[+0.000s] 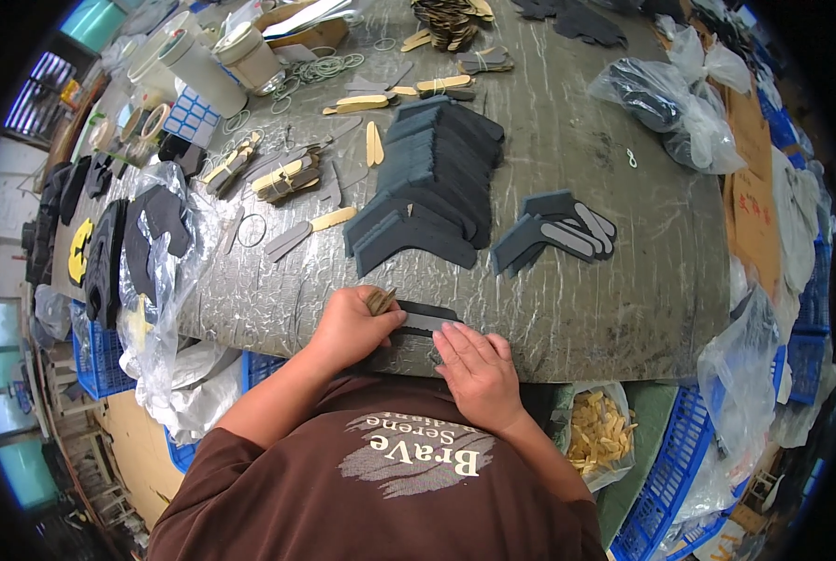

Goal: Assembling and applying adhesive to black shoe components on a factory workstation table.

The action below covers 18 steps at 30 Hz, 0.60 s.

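Observation:
My left hand [351, 329] is closed, with a small bundle of thin brownish strips [379, 300] sticking up out of its grip. Its thumb and fingertips also reach the left end of a grey strip [423, 322], which lies along a dark foam piece [432, 309] at the table's near edge. On the strip's right end rest the outstretched fingers of my right hand [479, 369]. Beyond my hands fans a long overlapped row of dark bent foam pieces [441, 178]. To its right is a smaller group of bent pieces [530, 238] bearing grey strips [568, 238].
Left of the row lie bundles of tan and grey strips [287, 178], loose strips [296, 234] and rubber bands [315, 70]. White tubs [250, 58] stand at the back left. Clear plastic bags [680, 103] sit far right. A bag of yellowish scraps [598, 430] is below the table's edge.

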{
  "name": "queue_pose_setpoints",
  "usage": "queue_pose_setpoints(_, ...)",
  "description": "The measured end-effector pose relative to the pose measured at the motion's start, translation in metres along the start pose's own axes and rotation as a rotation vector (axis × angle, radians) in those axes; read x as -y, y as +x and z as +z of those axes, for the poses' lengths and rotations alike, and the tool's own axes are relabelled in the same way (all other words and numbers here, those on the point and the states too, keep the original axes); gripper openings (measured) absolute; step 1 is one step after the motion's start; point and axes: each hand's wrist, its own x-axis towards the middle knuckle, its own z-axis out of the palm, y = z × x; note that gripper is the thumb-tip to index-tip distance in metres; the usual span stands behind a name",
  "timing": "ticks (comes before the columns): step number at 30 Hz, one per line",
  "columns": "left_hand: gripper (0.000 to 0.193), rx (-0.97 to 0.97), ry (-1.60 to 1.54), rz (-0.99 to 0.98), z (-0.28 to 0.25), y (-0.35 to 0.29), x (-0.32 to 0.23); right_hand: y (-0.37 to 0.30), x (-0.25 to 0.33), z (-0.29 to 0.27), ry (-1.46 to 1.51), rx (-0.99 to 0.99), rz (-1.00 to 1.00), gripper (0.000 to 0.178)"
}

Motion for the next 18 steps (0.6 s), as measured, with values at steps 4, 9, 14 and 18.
queue_pose_setpoints(4,0.015,-0.040,0.264,0.196,-0.001,0.000,0.003,0.000,0.002,0.002,-0.043,0.029,0.010,0.044)
queue_pose_setpoints(9,0.016,-0.103,0.452,0.397,0.001,0.003,0.004,0.004,0.002,-0.002,0.028,0.037,0.069,0.043)
queue_pose_setpoints(14,0.008,-0.080,0.133,0.564,0.001,0.004,0.012,0.028,-0.004,-0.015,0.255,-0.310,0.306,0.033)
queue_pose_setpoints(18,0.012,0.032,-0.073,0.527,-0.002,0.002,0.004,0.034,-0.026,-0.032,0.736,-0.297,0.710,0.010)
